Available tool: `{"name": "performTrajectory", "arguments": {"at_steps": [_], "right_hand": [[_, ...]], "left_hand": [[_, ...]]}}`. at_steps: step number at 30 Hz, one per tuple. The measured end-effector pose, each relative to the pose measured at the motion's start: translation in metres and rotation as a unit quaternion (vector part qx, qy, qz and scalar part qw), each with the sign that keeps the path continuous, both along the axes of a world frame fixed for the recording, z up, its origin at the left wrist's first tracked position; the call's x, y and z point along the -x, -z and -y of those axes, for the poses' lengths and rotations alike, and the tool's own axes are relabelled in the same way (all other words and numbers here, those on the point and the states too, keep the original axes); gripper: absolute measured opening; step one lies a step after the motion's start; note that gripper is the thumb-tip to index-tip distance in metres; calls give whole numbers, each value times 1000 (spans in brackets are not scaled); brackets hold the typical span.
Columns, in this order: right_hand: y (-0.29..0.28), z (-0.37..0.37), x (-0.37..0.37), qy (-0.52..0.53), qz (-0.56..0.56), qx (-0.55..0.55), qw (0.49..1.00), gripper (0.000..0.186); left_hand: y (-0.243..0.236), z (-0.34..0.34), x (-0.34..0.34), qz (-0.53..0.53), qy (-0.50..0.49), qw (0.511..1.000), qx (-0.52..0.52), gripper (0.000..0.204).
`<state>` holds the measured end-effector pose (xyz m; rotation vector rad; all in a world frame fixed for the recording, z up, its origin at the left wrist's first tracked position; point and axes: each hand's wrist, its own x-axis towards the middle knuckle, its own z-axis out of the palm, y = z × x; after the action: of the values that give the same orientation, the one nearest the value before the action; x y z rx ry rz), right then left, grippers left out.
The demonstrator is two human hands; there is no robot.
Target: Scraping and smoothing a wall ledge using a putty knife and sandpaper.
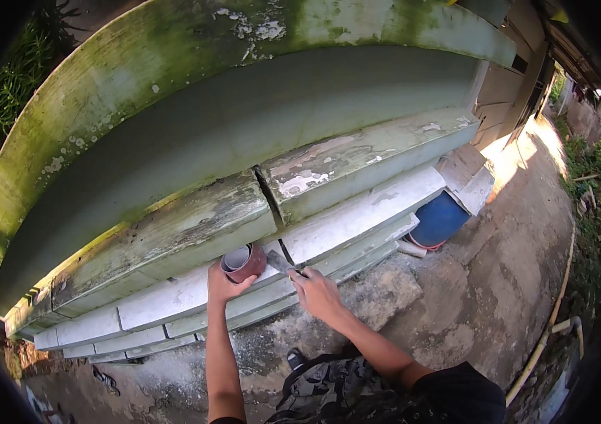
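Note:
My left hand (224, 284) is wrapped round a reddish-brown round cup (247, 264) with a pale grey inside, held just over the white-coated ledge (173, 297). What the cup contains is too small to tell. Close to its right, my right hand (318, 293) grips the handle of a putty knife (279, 262). The flat grey blade points up and left toward the cup and lies by a dark gap (286, 251) in the ledge; whether it touches the ledge I cannot tell. Above both hands runs a weathered green ledge (201, 219), split by a wide dark crack (267, 194).
A blue drum (438, 220) stands at the right end of the stepped ledges, near a grey-brown box (466, 177). A mossy curved wall (124, 92) rises beyond. Rough concrete ground (484, 290) spreads below, with a pale pipe (551, 328) at right and sandals (106, 379) at lower left.

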<state>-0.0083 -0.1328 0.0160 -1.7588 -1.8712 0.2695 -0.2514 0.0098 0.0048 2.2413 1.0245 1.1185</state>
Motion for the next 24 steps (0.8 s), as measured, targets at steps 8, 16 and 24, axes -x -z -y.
{"name": "performTrajectory", "arguments": {"at_steps": [8, 16, 24], "right_hand": [[3, 1, -97, 257, 2, -34, 966, 37], [13, -5, -31, 11, -77, -8, 997, 39], [17, 0, -88, 154, -268, -57, 949, 35]], "left_hand": [[-4, -1, 1, -9, -24, 999, 19, 69], [-1, -1, 3, -18, -17, 1000, -14, 72], [-2, 1, 3, -34, -7, 999, 1, 72]]}}
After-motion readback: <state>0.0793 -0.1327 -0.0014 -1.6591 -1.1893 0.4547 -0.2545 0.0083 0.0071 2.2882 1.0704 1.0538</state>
